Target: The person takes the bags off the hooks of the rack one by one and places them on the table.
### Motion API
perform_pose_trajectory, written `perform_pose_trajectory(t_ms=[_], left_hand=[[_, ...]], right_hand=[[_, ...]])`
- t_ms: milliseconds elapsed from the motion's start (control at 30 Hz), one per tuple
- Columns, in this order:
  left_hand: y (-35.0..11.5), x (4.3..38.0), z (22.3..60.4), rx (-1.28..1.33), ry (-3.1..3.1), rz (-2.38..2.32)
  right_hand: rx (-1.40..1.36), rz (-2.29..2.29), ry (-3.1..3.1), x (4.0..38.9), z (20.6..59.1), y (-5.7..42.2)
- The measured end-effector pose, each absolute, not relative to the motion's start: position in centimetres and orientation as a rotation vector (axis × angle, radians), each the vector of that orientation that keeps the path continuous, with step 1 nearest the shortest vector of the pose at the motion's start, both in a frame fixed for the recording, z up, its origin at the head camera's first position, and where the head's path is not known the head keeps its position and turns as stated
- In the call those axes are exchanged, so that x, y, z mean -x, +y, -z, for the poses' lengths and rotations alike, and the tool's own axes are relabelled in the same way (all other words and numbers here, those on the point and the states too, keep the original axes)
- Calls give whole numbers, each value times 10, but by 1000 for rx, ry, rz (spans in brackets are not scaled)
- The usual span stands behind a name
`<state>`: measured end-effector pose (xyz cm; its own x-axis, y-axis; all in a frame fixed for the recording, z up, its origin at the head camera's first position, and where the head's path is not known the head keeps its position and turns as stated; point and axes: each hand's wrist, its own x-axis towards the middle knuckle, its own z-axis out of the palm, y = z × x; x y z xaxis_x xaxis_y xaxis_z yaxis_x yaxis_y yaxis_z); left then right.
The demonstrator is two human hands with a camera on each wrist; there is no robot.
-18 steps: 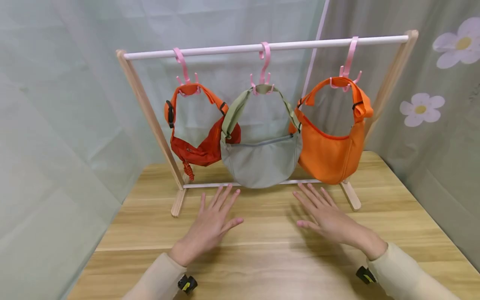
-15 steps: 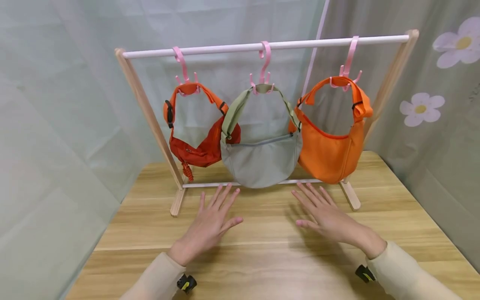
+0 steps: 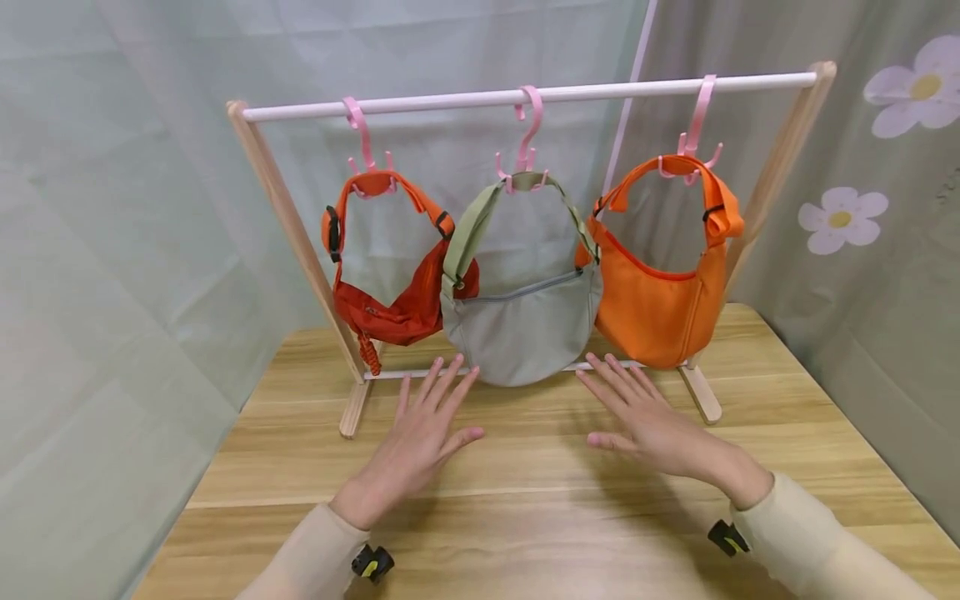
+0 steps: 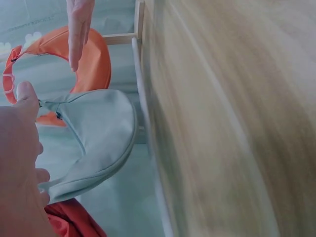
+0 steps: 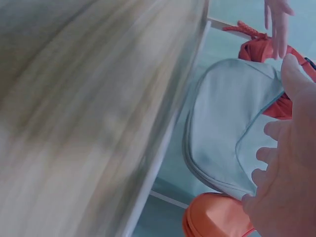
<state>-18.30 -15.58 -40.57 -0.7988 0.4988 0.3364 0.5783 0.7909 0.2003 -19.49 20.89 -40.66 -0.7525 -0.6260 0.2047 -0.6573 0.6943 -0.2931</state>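
Observation:
Three shoulder bags hang from pink hooks on a small rack. The grey-green bag (image 3: pixel 525 329) is in the middle, the red bag (image 3: pixel 401 321) on the left and the orange bag (image 3: pixel 660 308) on the right. My left hand (image 3: pixel 416 442) is held palm down with spread fingers, in front of the red and grey-green bags. My right hand (image 3: pixel 652 425), fingers also straight, is before the gap between the grey-green and orange bags. Neither hand holds anything. Both wrist views show the grey-green bag (image 4: pixel 101 133) beyond the hand; whether fingertips touch it is unclear.
The rack has a white top rail (image 3: pixel 450 103), wooden side posts and a low white crossbar (image 3: pixel 405 374). Its pink hooks (image 3: pixel 528 129) bear the bag straps. Beneath lies a wooden table (image 3: pixel 510 517); curtains (image 3: pixel 150 250) hang behind and at the sides.
Both hands have moved slightly forward towards the bags. The red and grey-green bags appear a little lower and shifted slightly left; the orange bag is nearly unchanged.

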Motion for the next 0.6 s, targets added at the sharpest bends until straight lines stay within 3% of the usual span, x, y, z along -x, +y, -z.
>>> perform_pose_trajectory(t_ms=[600], left_hand=[[-158,199,376,848,-2538,429]], right_hand=[[-1092,-663,-2753,207,374,207]])
